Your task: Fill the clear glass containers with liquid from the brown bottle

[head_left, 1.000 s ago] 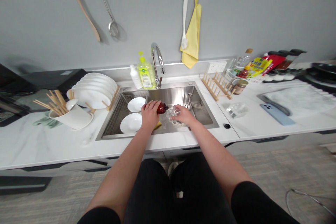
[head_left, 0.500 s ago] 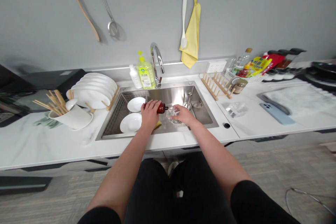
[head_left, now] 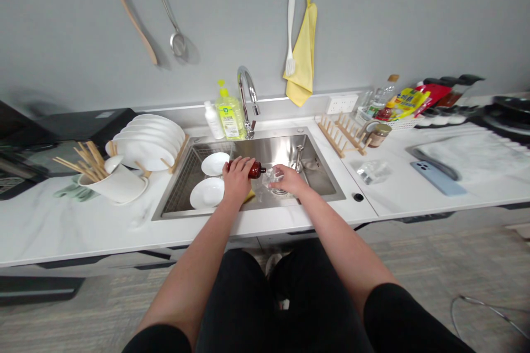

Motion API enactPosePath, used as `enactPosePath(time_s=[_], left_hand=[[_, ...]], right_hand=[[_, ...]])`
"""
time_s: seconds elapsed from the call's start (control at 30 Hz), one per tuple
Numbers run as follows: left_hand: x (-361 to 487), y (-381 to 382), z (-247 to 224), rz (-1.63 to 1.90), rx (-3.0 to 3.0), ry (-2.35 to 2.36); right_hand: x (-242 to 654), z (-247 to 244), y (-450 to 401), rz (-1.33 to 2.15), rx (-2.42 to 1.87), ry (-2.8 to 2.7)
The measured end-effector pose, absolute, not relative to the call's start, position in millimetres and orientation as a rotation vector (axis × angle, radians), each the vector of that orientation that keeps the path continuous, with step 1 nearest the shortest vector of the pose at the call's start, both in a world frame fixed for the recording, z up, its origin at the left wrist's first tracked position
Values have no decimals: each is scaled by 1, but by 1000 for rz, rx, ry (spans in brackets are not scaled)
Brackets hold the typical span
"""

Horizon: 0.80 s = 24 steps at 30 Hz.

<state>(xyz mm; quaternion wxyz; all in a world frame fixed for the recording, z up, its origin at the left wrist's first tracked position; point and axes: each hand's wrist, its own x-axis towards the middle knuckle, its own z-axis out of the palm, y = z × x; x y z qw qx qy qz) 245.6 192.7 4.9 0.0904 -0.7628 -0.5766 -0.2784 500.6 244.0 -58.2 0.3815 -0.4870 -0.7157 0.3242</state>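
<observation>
My left hand point(head_left: 239, 179) is wrapped round a dark red-brown bottle point(head_left: 255, 170), tipped on its side over the sink point(head_left: 331, 176). Its black-tipped neck points right, toward a clear, see-through cup-like vessel point(head_left: 271, 176). My right hand point(head_left: 289, 180) has its fingers closed round that vessel; its exact shape is hard to make out. Left of my left hand, a white bowl point(head_left: 215, 164) and a second white bowl point(head_left: 207, 193) rest in the sink. Part of a yellow cloth or sponge point(head_left: 249, 196) shows under my left wrist.
Behind the sink stand the faucet point(head_left: 247, 94), a yellow-green soap bottle point(head_left: 231, 116) and a white bottle point(head_left: 213, 120). White plates point(head_left: 144, 146) and a utensil holder point(head_left: 118, 182) stand left. On the right are a wooden rack point(head_left: 343, 135), a jar point(head_left: 379, 135), a black cap point(head_left: 358, 197) and a phone point(head_left: 438, 177).
Both hands stay almost in the same place, the bottle still tipped toward the clear vessel. The view has shifted very slightly.
</observation>
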Motion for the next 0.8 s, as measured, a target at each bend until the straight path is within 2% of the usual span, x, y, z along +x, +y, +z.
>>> enactPosePath(time_s=[0.8], left_hand=[[247, 192, 6, -829, -2298, -1711]], right_hand=[[502, -52, 240, 872, -1246, -1823]])
